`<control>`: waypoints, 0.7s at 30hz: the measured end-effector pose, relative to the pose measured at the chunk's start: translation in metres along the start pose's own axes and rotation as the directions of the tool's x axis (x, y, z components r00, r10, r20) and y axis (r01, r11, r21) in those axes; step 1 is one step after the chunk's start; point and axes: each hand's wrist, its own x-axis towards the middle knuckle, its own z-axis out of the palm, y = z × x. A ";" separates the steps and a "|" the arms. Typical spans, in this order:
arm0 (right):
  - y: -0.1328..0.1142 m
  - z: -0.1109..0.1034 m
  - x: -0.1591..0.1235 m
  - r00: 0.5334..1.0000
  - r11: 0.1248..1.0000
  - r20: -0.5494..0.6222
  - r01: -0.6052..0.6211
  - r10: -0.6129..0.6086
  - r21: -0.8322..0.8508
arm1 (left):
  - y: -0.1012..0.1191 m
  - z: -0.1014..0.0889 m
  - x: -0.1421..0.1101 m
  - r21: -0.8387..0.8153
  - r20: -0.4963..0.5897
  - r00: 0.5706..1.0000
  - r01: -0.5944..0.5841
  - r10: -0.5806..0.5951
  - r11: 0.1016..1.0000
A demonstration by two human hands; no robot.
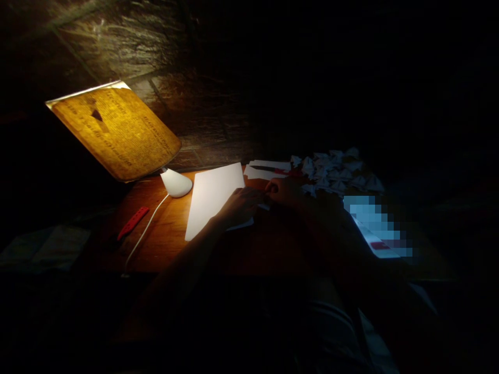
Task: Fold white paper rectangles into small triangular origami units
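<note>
My left hand (245,199) lies over the right edge of a large white sheet of paper (212,195), its fingers stretched toward the right. Close beside it, my right hand (281,190) is closed in a pinch. A small piece of white paper (264,206) shows just below the meeting fingertips; the right hand appears to grip it, though darkness hides most of it. Under the left wrist another white paper edge (245,224) sticks out. Several small folded paper shapes (327,171) are heaped beyond my right hand.
A white-based lamp (176,183) with a yellow printed shade (117,132) stands at left; its white cord (146,236) crosses the wooden table (167,249). Also present: a red-handled knife (133,222), paper strips (268,165) with a dark-and-red tool, a glowing phone-like screen (376,226), a stone wall (136,41).
</note>
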 end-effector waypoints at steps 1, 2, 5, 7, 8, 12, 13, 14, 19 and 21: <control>0.000 -0.001 0.000 1.000 1.000 -0.001 -0.004 0.004 0.000 | -0.002 0.001 0.000 -0.012 -0.010 1.000 -0.008 0.007 1.000; -0.001 -0.001 0.000 1.000 1.000 -0.006 -0.008 0.008 0.002 | -0.003 0.003 -0.001 -0.025 -0.016 1.000 -0.016 0.016 1.000; -0.002 -0.002 0.000 1.000 1.000 -0.019 -0.018 0.018 0.013 | -0.007 0.006 -0.001 -0.062 -0.033 0.999 -0.021 0.019 0.998; -0.002 -0.002 0.000 1.000 1.000 -0.013 -0.021 0.021 0.020 | -0.009 0.007 -0.001 -0.074 -0.052 0.999 0.004 -0.008 0.997; -0.002 -0.002 0.000 1.000 1.000 -0.010 -0.021 0.021 0.020 | -0.009 0.008 -0.001 -0.076 -0.060 0.998 0.013 -0.017 0.997; -0.002 -0.002 0.000 1.000 1.000 -0.015 -0.010 0.011 0.009 | -0.009 0.008 -0.001 -0.066 -0.057 0.998 0.008 -0.012 0.998; -0.002 -0.002 0.000 1.000 1.000 -0.018 -0.010 0.011 0.007 | -0.008 0.008 0.000 -0.060 -0.055 0.998 0.012 -0.015 0.998; -0.002 -0.001 0.001 1.000 1.000 -0.021 -0.011 0.011 0.004 | -0.007 0.007 0.000 -0.051 -0.054 0.998 0.021 -0.024 0.998; -0.005 0.001 0.000 0.999 0.999 -0.039 -0.038 0.037 -0.025 | -0.003 0.004 0.003 -0.032 -0.017 0.998 0.054 -0.055 0.998; -0.005 0.001 -0.001 0.999 0.999 -0.033 -0.033 0.033 -0.024 | -0.003 0.005 0.002 -0.043 -0.019 0.998 0.057 -0.058 0.997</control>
